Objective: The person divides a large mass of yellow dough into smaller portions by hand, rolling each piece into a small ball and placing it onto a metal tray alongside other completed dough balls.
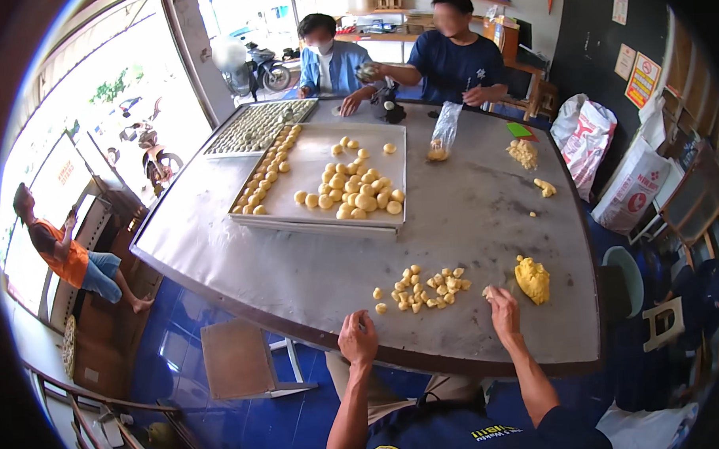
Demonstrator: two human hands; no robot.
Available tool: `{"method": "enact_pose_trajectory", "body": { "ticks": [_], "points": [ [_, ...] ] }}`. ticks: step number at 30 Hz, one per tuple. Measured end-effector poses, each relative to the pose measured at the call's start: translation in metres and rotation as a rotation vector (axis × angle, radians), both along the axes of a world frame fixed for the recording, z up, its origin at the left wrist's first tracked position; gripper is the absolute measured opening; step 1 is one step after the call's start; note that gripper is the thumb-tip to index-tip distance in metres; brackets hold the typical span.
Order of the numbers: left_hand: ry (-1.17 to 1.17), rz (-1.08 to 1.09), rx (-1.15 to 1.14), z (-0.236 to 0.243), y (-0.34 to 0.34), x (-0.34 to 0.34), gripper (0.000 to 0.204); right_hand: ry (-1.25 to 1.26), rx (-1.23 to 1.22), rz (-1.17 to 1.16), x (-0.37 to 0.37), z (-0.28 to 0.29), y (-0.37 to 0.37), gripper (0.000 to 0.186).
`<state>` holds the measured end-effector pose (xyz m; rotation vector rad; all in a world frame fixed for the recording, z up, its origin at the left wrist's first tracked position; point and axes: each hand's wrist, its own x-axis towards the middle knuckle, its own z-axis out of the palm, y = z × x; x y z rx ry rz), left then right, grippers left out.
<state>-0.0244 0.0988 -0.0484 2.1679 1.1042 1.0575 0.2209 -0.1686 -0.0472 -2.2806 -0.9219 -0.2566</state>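
My left hand (pixel 357 335) rests at the table's near edge with curled fingers; whatever they hold, if anything, is hidden. My right hand (pixel 501 310) pinches a pale dough piece (pixel 487 293), just left of a yellow dough mound (pixel 532 279). Several small cut dough pieces (pixel 431 293) lie scattered between and ahead of my hands on the metal table (pixel 297 262). Farther up, a large metal tray (pixel 296 220) holds round dough balls (pixel 365 200), many bunched at the right and others in rows along the left.
Another filled tray (pixel 253 127), a plastic bag (pixel 446 130) and dough crumbs (pixel 522 154) lie farther back. Two co-workers (pixel 457 63) are behind the table; another person (pixel 75 250) sits at left. A wooden chair (pixel 233 359) stands below the left edge, white sacks (pixel 624 191) at right.
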Motion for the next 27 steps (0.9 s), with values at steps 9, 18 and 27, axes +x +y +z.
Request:
{"method": "enact_pose_trajectory", "body": {
  "ticks": [9, 18, 27],
  "points": [
    [0.041, -0.010, -0.024, 0.000, -0.004, 0.002, 0.009, -0.090, -0.208, 0.112, 0.025, 0.012, -0.013, 0.022],
    [0.038, -0.014, -0.076, 0.003, -0.004, 0.003, 0.011, 0.589, 0.133, -0.107, 0.040, 0.028, -0.011, 0.026],
    [0.044, -0.002, -0.051, 0.001, -0.001, 0.004, 0.011, 0.071, -0.014, 0.162, 0.028, 0.023, 0.051, 0.020]
  ]
}}
